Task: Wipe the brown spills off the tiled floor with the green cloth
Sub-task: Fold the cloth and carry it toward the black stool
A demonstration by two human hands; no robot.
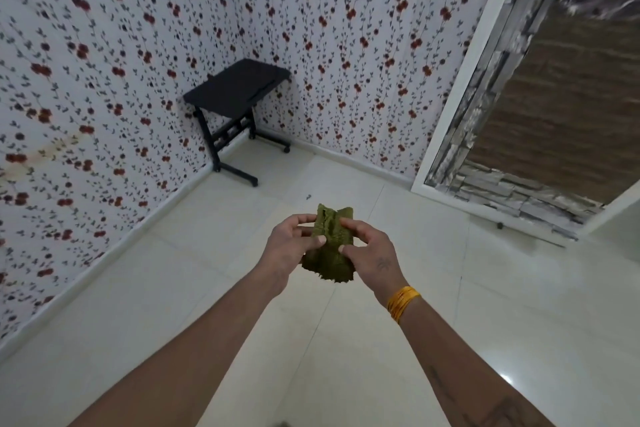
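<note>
the green cloth [329,246] is up in the air, in front of the person, well above the tiled floor [450,305]. it is bunched up into a lump. the left hand [294,243] pinches its left side with thumb and fingers. the right hand [367,250] pinches its right side the same way. both hands grip it, so neither one is spread flat.

no brown spill shows plainly on the floor here. there is only one tiny dark speck [307,197] on the tiles past the cloth, too small to tell what it is. so the person may bend down in the wrong place and miss the mess. the cloth is scrunched, so only a little bit of it would touch the floor, and it might smear a spill around. the floor looks shiny, so a wet patch could be slippy.

counting: one cloth, two hands, one yellow band [401,302] on the right wrist. one black table [239,90] stands in the corner. two flowery walls [104,80] meet behind it. one big mirror [540,107] leans at the right.
</note>
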